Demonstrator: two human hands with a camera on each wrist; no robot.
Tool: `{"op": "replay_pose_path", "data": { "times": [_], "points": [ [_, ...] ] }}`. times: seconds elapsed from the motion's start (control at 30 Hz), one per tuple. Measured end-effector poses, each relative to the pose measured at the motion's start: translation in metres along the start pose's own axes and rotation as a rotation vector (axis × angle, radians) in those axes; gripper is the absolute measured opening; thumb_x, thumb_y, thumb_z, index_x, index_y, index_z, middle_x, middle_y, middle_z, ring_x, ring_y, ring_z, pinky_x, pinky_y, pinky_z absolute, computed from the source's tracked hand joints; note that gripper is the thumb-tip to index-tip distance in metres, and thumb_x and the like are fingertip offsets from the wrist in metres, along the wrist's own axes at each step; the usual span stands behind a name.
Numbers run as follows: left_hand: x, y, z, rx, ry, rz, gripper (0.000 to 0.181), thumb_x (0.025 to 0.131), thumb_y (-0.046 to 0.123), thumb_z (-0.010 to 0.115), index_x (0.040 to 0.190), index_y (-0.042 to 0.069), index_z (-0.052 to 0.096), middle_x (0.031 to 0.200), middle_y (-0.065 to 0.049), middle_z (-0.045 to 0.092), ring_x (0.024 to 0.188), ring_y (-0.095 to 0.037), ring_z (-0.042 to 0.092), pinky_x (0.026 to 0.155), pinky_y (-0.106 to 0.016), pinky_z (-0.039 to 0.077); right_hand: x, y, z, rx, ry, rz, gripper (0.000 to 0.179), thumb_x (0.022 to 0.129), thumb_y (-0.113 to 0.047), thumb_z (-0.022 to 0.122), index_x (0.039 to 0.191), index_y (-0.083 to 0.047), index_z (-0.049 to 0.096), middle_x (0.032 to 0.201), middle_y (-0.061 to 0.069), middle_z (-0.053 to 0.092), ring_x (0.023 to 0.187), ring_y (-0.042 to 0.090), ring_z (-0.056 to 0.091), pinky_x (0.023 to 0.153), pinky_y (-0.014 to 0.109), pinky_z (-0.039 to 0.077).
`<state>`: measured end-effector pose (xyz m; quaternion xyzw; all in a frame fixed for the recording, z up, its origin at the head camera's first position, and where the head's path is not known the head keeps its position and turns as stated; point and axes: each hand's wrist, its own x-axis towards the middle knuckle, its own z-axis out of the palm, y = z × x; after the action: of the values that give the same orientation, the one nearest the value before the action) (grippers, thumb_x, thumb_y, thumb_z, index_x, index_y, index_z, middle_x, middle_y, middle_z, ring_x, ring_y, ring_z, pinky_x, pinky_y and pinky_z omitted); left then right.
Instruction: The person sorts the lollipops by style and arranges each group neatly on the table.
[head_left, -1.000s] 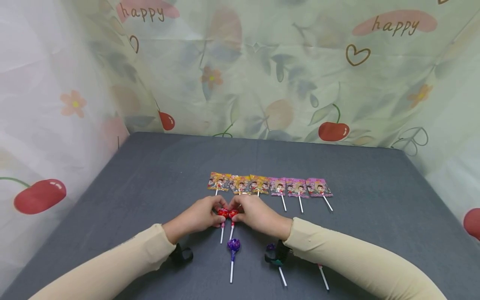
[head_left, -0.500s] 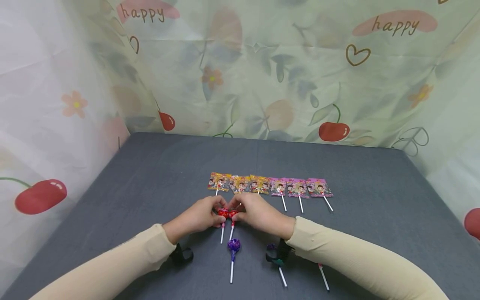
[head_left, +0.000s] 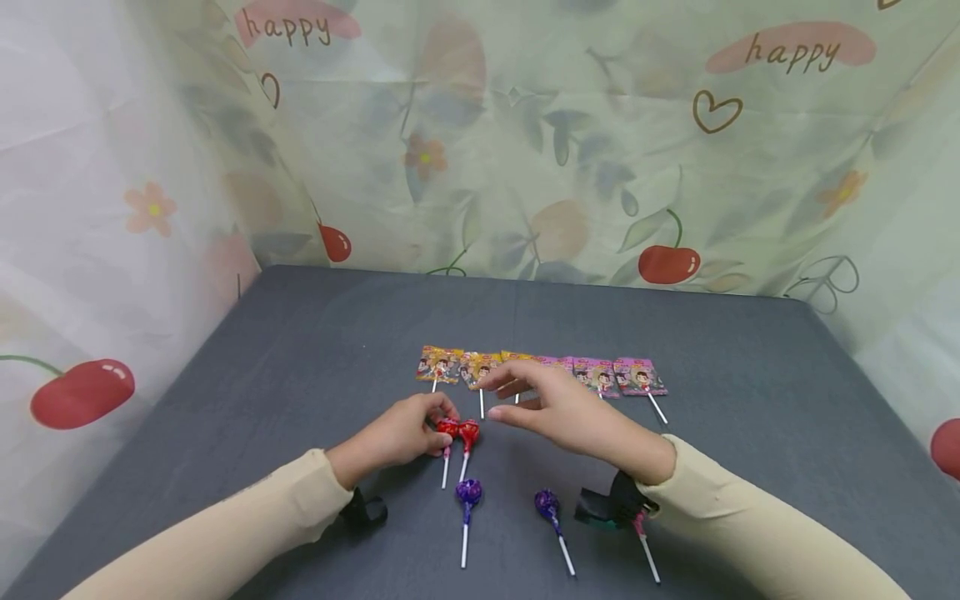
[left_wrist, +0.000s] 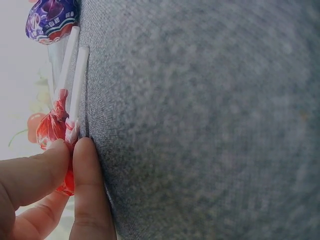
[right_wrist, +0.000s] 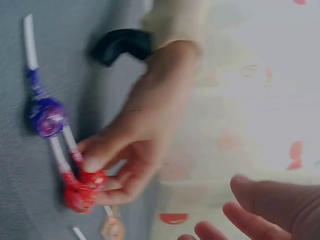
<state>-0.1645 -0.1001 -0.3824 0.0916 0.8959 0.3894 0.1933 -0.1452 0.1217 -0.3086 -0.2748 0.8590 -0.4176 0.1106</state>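
Two red-wrapped lollipops lie side by side on the dark table, heads touching. My left hand (head_left: 397, 429) pinches the left red lollipop (head_left: 447, 429) by its head; in the left wrist view, thumb and finger close on its red wrapper (left_wrist: 68, 182). The right red lollipop (head_left: 468, 432) lies free against it. My right hand (head_left: 562, 408) hovers to the right, fingers apart and holding nothing, covering part of the packet row. Just below the red pair is a purple lollipop (head_left: 468, 492), its white stick toward me.
Flat-packet lollipops stand in a row behind, yellow packets (head_left: 438, 364) left and pink packets (head_left: 639, 377) right. Nearer the front lie a second purple lollipop (head_left: 547, 503) and another lollipop (head_left: 646, 546), its head hidden by my right wrist strap. A printed curtain (head_left: 480, 167) surrounds the table.
My right hand has let go of the right red lollipop and moved right and slightly back. The left hand stays on the left one. The second purple lollipop is now uncovered.
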Motion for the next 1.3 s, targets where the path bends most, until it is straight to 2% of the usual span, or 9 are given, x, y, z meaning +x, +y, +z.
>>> {"op": "replay_pose_path", "data": {
  "times": [0.13, 0.3, 0.47, 0.7, 0.9, 1.07, 1.3],
  "points": [
    [0.0, -0.001, 0.0, 0.003, -0.002, 0.01, 0.017, 0.085, 0.002, 0.072, 0.098, 0.01, 0.063, 0.088, -0.005, 0.063, 0.063, -0.011, 0.061, 0.058, -0.026, 0.05, -0.015, 0.002, -0.009, 0.063, -0.005, -0.018, 0.032, 0.092, -0.02, 0.067, 0.123, -0.016, 0.061, 0.124, 0.0, 0.061, 0.115, 0.021, 0.06, 0.098, 0.043, 0.047],
    [0.0, 0.001, 0.0, -0.004, 0.0, 0.008, 0.017, 0.085, 0.002, 0.071, 0.098, 0.009, 0.063, 0.089, -0.005, 0.062, 0.063, -0.011, 0.062, 0.059, -0.026, 0.051, -0.03, 0.013, -0.009, 0.056, -0.019, -0.041, 0.036, 0.092, -0.024, 0.067, 0.126, -0.015, 0.059, 0.127, 0.001, 0.06, 0.119, 0.022, 0.057, 0.1, 0.043, 0.045],
    [0.0, 0.002, 0.001, -0.009, 0.001, -0.002, 0.017, 0.086, 0.002, 0.071, 0.098, 0.009, 0.062, 0.091, -0.006, 0.063, 0.064, -0.01, 0.061, 0.059, -0.026, 0.052, -0.041, 0.025, -0.003, 0.053, -0.054, 0.004, 0.036, 0.092, -0.029, 0.066, 0.125, -0.016, 0.059, 0.128, 0.005, 0.06, 0.12, 0.027, 0.056, 0.099, 0.041, 0.046],
    [0.0, 0.002, 0.002, -0.007, 0.008, -0.004, 0.017, 0.085, 0.002, 0.071, 0.098, 0.01, 0.063, 0.091, -0.006, 0.062, 0.064, -0.01, 0.062, 0.059, -0.026, 0.052, -0.052, 0.043, 0.01, 0.07, -0.137, 0.035, 0.036, 0.091, -0.019, 0.068, 0.123, -0.006, 0.061, 0.126, 0.01, 0.06, 0.118, 0.035, 0.056, 0.094, 0.041, 0.049],
    [0.0, 0.001, 0.002, -0.008, 0.009, -0.002, 0.017, 0.085, 0.002, 0.071, 0.097, 0.011, 0.063, 0.091, -0.006, 0.062, 0.064, -0.01, 0.062, 0.059, -0.026, 0.051, -0.061, 0.054, 0.019, 0.07, -0.194, 0.083, 0.035, 0.087, -0.018, 0.073, 0.119, -0.006, 0.063, 0.118, 0.01, 0.06, 0.11, 0.028, 0.058, 0.085, 0.028, 0.053],
    [0.0, 0.001, 0.002, -0.01, 0.007, -0.013, 0.017, 0.085, 0.002, 0.071, 0.097, 0.011, 0.062, 0.091, -0.006, 0.062, 0.064, -0.011, 0.061, 0.059, -0.026, 0.051, -0.064, 0.06, 0.022, 0.06, -0.228, 0.077, 0.035, 0.085, -0.014, 0.074, 0.118, -0.006, 0.063, 0.115, 0.009, 0.06, 0.105, 0.017, 0.057, 0.081, 0.024, 0.053],
    [0.0, 0.001, 0.002, -0.009, 0.002, -0.018, 0.016, 0.086, 0.002, 0.07, 0.098, 0.01, 0.062, 0.092, -0.006, 0.062, 0.065, -0.011, 0.061, 0.059, -0.026, 0.051, -0.066, 0.062, 0.025, 0.021, -0.214, 0.057, 0.03, 0.084, -0.007, 0.072, 0.113, -0.006, 0.065, 0.109, 0.005, 0.059, 0.097, 0.008, 0.058, 0.077, 0.021, 0.053]
  ]
}}
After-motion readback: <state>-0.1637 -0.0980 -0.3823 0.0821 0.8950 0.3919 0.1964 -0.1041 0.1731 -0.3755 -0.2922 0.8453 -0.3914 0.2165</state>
